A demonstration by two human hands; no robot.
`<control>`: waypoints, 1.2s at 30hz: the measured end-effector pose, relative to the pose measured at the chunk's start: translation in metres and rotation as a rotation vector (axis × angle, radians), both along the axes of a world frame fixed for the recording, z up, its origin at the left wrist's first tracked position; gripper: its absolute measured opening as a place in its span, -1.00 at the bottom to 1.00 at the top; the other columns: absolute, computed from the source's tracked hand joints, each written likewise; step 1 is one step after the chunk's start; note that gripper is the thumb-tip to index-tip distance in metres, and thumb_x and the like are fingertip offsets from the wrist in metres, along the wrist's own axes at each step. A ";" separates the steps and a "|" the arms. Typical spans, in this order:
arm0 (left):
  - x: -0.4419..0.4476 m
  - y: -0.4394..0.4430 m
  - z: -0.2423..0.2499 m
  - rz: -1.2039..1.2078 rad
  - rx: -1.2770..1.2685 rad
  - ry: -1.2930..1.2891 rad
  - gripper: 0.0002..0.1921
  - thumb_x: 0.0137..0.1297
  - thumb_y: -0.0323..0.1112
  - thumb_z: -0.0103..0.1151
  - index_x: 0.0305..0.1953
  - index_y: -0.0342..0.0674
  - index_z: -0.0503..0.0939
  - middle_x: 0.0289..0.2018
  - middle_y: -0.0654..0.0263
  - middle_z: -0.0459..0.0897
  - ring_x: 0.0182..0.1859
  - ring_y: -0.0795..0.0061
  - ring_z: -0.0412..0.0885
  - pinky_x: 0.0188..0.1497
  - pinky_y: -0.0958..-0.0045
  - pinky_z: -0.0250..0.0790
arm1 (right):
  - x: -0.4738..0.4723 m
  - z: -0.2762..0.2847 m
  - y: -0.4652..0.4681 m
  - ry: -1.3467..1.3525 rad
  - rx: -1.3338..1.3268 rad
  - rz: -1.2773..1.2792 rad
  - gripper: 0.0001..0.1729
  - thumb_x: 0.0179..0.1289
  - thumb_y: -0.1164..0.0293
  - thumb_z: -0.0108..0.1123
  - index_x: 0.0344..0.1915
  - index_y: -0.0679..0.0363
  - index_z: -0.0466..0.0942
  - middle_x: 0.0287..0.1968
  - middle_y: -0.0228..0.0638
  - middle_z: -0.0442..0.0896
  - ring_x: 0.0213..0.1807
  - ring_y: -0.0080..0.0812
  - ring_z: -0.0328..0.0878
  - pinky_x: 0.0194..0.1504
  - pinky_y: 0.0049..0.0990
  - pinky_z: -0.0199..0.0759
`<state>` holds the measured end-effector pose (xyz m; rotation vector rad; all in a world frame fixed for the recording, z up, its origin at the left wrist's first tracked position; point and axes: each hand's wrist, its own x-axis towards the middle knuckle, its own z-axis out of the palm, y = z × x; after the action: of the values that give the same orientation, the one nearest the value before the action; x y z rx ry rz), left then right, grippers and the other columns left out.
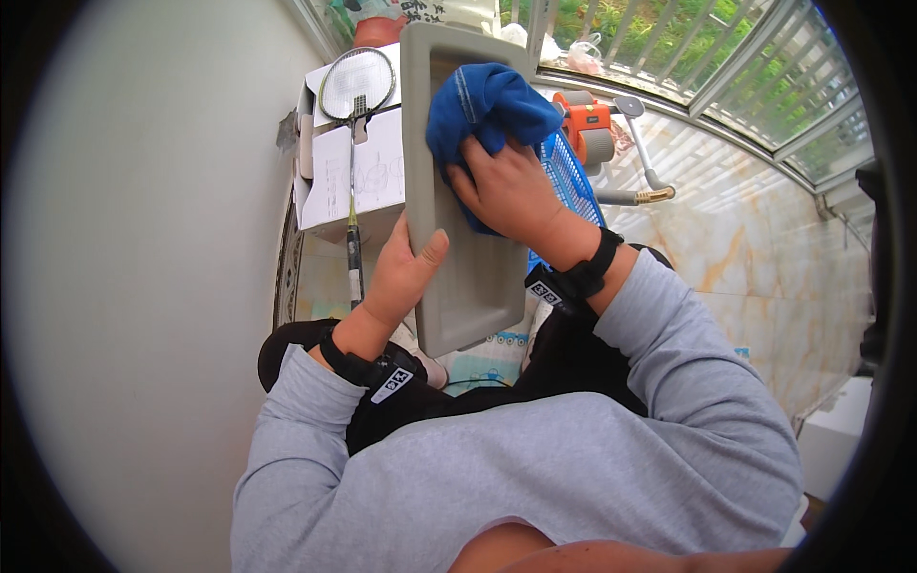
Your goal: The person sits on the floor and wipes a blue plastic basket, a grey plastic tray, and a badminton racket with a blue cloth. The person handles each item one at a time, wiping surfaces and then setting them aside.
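Observation:
A long grey plastic tray is held up in front of me, its hollow side facing me. My left hand grips its left long edge, the thumb on the rim and the fingers hidden behind. A bunched blue cloth lies in the upper part of the hollow, with one end over the tray's right edge. My right hand is on the cloth and presses it against the tray; some of its fingertips are buried in the folds.
A badminton racket leans on white cardboard boxes at the left, beside a wall. Behind the tray is a blue plastic basket. Orange exercise equipment with grey rollers stands by the barred window.

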<state>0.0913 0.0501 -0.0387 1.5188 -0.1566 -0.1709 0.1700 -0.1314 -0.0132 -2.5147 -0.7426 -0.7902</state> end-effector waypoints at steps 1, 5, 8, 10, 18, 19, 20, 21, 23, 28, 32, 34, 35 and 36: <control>0.001 0.001 -0.002 0.004 -0.038 -0.014 -0.35 0.40 -0.02 0.16 0.30 -0.37 0.27 0.07 0.25 0.49 0.10 0.51 0.41 0.20 0.47 0.26 | -0.002 -0.002 0.000 -0.014 -0.012 0.017 -0.63 0.16 0.24 0.22 -0.08 0.20 0.53 -0.10 -0.09 0.56 -0.07 0.00 0.51 0.02 -0.15 0.37; 0.002 0.005 0.000 0.107 0.004 -0.066 -0.34 0.41 0.01 0.13 0.30 -0.38 0.26 0.10 0.24 0.47 0.09 0.51 0.40 0.19 0.47 0.26 | -0.014 -0.006 0.005 -0.059 0.016 0.137 -0.64 0.13 0.27 0.25 -0.09 0.17 0.54 -0.10 -0.14 0.56 -0.02 -0.02 0.48 0.08 -0.16 0.35; 0.009 0.009 0.005 0.224 -0.038 -0.122 -0.36 0.43 0.00 0.11 0.30 -0.38 0.25 0.11 0.23 0.46 0.09 0.52 0.41 0.19 0.47 0.27 | -0.027 -0.010 0.009 -0.055 -0.008 0.274 -0.67 0.12 0.27 0.27 -0.11 0.14 0.56 -0.08 -0.18 0.55 0.02 -0.04 0.47 0.11 -0.17 0.34; 0.011 0.011 0.006 0.280 -0.194 -0.191 -0.38 0.44 -0.02 0.10 0.30 -0.36 0.25 0.12 0.23 0.46 0.10 0.51 0.42 0.20 0.46 0.28 | -0.038 -0.016 0.012 -0.018 -0.017 0.358 -0.69 0.12 0.28 0.28 -0.13 0.11 0.57 -0.05 -0.20 0.55 0.04 -0.06 0.46 0.13 -0.18 0.32; 0.011 0.027 0.017 0.408 -0.319 -0.340 -0.47 0.48 -0.10 0.05 0.28 -0.33 0.26 0.12 0.24 0.45 0.12 0.49 0.43 0.22 0.42 0.28 | -0.058 -0.022 0.017 0.034 0.007 0.523 -0.80 0.20 0.26 0.25 -0.23 0.09 0.55 -0.12 -0.21 0.56 0.02 -0.07 0.45 0.06 -0.14 0.30; 0.017 0.031 0.025 0.430 -0.306 -0.339 -0.49 0.48 -0.08 0.03 0.25 -0.33 0.28 0.09 0.26 0.46 0.08 0.50 0.44 0.19 0.42 0.31 | -0.054 -0.016 0.022 0.065 0.014 0.518 -0.81 0.21 0.26 0.24 -0.24 0.09 0.54 -0.14 -0.20 0.56 0.01 -0.07 0.45 0.04 -0.14 0.30; 0.017 0.030 0.026 0.449 -0.301 -0.378 -0.50 0.49 -0.06 0.02 0.22 -0.34 0.30 0.06 0.28 0.46 0.05 0.51 0.45 0.16 0.43 0.34 | -0.055 -0.015 0.023 0.086 0.028 0.517 -0.82 0.23 0.26 0.24 -0.24 0.09 0.54 -0.15 -0.20 0.57 0.00 -0.07 0.45 0.04 -0.14 0.30; 0.017 0.028 0.028 0.466 -0.316 -0.347 -0.50 0.49 -0.06 0.02 0.21 -0.34 0.31 0.05 0.29 0.46 0.05 0.52 0.45 0.17 0.43 0.33 | -0.057 -0.011 0.025 0.117 0.031 0.506 -0.82 0.24 0.26 0.23 -0.24 0.09 0.54 -0.16 -0.20 0.57 0.00 -0.07 0.45 0.04 -0.14 0.29; 0.016 0.024 0.029 0.484 -0.362 -0.345 -0.51 0.49 -0.06 0.02 0.20 -0.34 0.32 0.04 0.30 0.46 0.05 0.53 0.43 0.18 0.45 0.31 | -0.063 -0.005 0.026 0.229 0.077 0.516 -0.82 0.26 0.26 0.22 -0.23 0.09 0.54 -0.18 -0.19 0.58 -0.03 -0.07 0.45 0.03 -0.15 0.29; 0.015 0.030 0.034 0.550 -0.287 -0.293 -0.54 0.49 -0.10 0.02 0.21 -0.31 0.32 0.03 0.28 0.49 0.04 0.48 0.47 0.14 0.43 0.36 | -0.085 0.001 0.023 0.479 0.230 0.626 -0.79 0.27 0.24 0.23 -0.17 0.08 0.55 -0.14 -0.15 0.58 0.00 -0.03 0.45 0.09 -0.17 0.27; 0.019 0.041 0.041 0.485 -0.518 -0.216 -0.55 0.48 -0.12 0.02 0.21 -0.30 0.32 0.02 0.20 0.53 0.01 0.36 0.56 0.10 0.34 0.46 | -0.095 -0.003 0.026 0.057 0.062 0.873 -0.66 0.20 0.28 0.34 -0.02 0.04 0.57 0.05 -0.18 0.56 0.17 -0.10 0.46 0.22 -0.20 0.31; 0.019 0.042 0.040 0.420 -0.669 -0.129 -0.55 0.46 -0.13 0.02 0.21 -0.31 0.32 0.02 0.16 0.54 0.00 0.29 0.58 0.10 0.29 0.48 | -0.092 -0.006 0.030 0.429 0.403 0.876 -0.64 0.18 0.29 0.36 -0.01 0.05 0.57 0.07 -0.23 0.57 0.15 -0.18 0.50 0.18 -0.22 0.38; 0.020 0.043 0.039 0.381 -0.749 -0.090 -0.55 0.45 -0.14 0.02 0.20 -0.31 0.33 0.02 0.14 0.55 -0.01 0.25 0.60 0.10 0.26 0.49 | -0.090 -0.007 0.032 0.631 0.572 0.863 -0.62 0.18 0.30 0.38 0.00 0.05 0.57 0.08 -0.25 0.57 0.13 -0.22 0.52 0.16 -0.23 0.41; 0.022 0.043 0.036 0.367 -0.740 -0.072 -0.53 0.44 -0.12 0.01 0.21 -0.32 0.33 0.06 0.11 0.54 0.03 0.21 0.59 0.13 0.22 0.47 | -0.085 -0.009 0.030 0.650 0.618 0.853 -0.58 0.18 0.31 0.39 0.04 0.06 0.55 0.09 -0.32 0.57 0.10 -0.29 0.55 0.12 -0.26 0.47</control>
<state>0.1129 0.0933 -0.0025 0.7934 0.0096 0.2203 0.0854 -0.1014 -0.0219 -1.5067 -0.9971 0.1083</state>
